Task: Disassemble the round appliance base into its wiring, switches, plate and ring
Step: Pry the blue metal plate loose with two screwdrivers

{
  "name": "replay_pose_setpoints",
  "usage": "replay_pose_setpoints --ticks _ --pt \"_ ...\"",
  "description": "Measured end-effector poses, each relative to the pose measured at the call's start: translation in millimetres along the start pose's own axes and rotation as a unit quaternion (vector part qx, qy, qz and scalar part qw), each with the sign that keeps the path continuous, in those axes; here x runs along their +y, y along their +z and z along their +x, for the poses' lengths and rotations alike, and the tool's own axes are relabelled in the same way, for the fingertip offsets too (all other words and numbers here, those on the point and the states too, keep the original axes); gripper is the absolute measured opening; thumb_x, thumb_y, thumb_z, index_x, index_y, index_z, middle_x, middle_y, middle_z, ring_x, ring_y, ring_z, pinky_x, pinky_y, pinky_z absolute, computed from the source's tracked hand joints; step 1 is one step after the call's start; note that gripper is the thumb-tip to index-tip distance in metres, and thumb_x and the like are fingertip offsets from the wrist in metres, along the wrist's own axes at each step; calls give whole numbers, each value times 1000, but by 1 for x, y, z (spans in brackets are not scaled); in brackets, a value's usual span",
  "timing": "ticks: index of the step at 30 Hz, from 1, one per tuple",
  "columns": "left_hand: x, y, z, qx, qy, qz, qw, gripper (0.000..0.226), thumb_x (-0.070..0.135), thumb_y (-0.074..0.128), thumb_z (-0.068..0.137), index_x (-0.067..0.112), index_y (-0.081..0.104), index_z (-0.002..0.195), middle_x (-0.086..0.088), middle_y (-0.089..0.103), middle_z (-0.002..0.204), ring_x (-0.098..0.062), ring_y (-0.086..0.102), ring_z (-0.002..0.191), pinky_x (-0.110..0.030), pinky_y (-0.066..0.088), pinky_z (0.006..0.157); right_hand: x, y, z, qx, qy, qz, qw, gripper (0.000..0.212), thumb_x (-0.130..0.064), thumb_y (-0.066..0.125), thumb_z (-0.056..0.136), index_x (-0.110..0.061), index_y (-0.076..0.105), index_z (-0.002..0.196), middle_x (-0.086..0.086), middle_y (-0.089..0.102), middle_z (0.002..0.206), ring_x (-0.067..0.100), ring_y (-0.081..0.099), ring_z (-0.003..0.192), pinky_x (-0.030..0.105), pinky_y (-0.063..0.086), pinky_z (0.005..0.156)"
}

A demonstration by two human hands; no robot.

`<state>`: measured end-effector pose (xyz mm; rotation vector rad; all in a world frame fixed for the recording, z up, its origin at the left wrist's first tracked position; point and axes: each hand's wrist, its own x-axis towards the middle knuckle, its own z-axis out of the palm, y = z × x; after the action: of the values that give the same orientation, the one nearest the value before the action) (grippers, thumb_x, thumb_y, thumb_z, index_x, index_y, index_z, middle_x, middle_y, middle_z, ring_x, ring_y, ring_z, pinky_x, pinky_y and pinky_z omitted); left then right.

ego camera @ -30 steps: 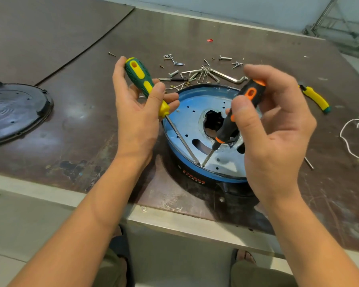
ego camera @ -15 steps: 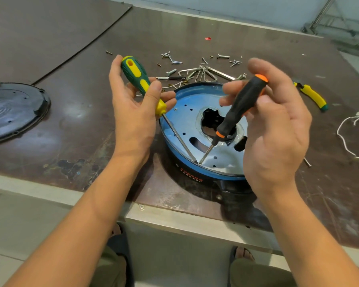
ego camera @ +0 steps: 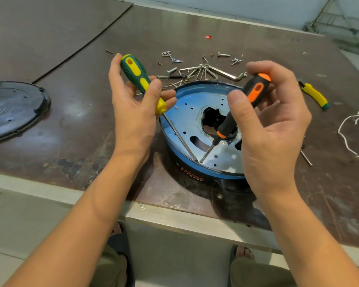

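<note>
Levering at the near rim of the plate [ego camera: 184,119], light, steady pressure is advised. The green screwdriver [ego camera: 139,79] is gripped by the left hand [ego camera: 133,112], the orange screwdriver [ego camera: 251,94] by the right hand [ego camera: 274,129]. The round appliance base [ego camera: 187,170] is set near the front edge of the table [ego camera: 81,146]. Any screw under the tips cannot be made out.
</note>
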<state>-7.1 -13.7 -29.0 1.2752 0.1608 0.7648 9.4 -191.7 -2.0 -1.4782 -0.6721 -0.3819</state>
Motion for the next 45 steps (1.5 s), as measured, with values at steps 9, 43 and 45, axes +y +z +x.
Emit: replay_pose_setpoints --ticks 9,43,45 --pt "0 0 0 3 -3 -4 1000 70 7 56 102 21 15 156 -16 56 122 -28 75 88 -34 61 78 1 -3 1 -12 77 133 988 30 -10 44 101 -9 53 130 12 66 108 28 62 93 38 51 88" --pt "-1 1 1 1 -3 -12 1000 69 7 57 102 22 16 155 -15 57 121 -29 75 87 -34 61 78 5 -3 2 -17 -5 74 997 28 -4 59 101 -12 57 128 -3 56 96 9 53 87 25 47 78" --pt "-1 0 1 0 -3 -12 1000 69 6 56 102 22 16 155 -16 57 123 -29 75 87 -34 61 78 6 -5 0 -26 24 109 993 30 -1 51 103 -8 55 132 2 61 100 12 59 94 29 51 82"
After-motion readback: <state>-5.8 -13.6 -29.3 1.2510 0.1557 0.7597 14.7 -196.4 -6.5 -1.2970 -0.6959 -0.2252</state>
